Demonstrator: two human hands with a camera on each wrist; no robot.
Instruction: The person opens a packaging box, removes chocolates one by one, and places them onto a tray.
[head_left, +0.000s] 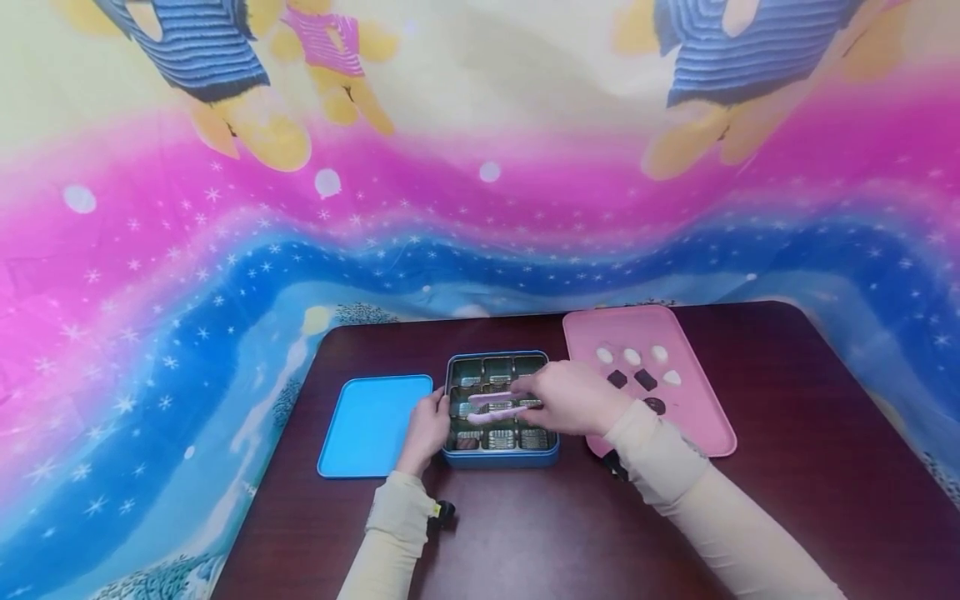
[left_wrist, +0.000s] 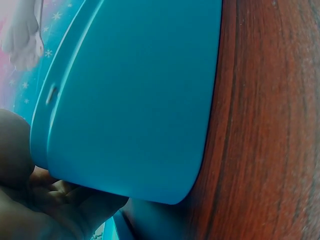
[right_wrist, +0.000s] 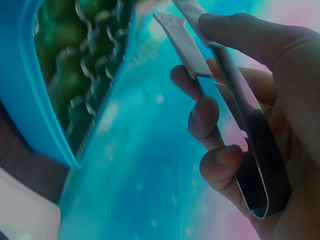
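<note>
A blue square tin (head_left: 501,459) with a divided metallic insert stands on the table. One brown piece (head_left: 467,443) lies in its front left compartment. My left hand (head_left: 426,429) is at the tin's left side, and in the left wrist view its fingers (left_wrist: 100,202) lie along the outer wall near the corner. Over the tin, my right hand (head_left: 573,398) holds small tongs (head_left: 497,414) with pale pink, paw-shaped tips (right_wrist: 186,47). The two tips stand apart, with nothing seen between them. Thumb and fingers wrap the metal arms in the right wrist view.
Left of the tin lies a light blue lid (head_left: 375,425). A pink tray (head_left: 705,425) on the right bears white pieces (head_left: 632,357), dark square pieces (head_left: 646,380) and a dark round piece (head_left: 654,406). A patterned cloth (head_left: 487,192) hangs behind the table (head_left: 510,533).
</note>
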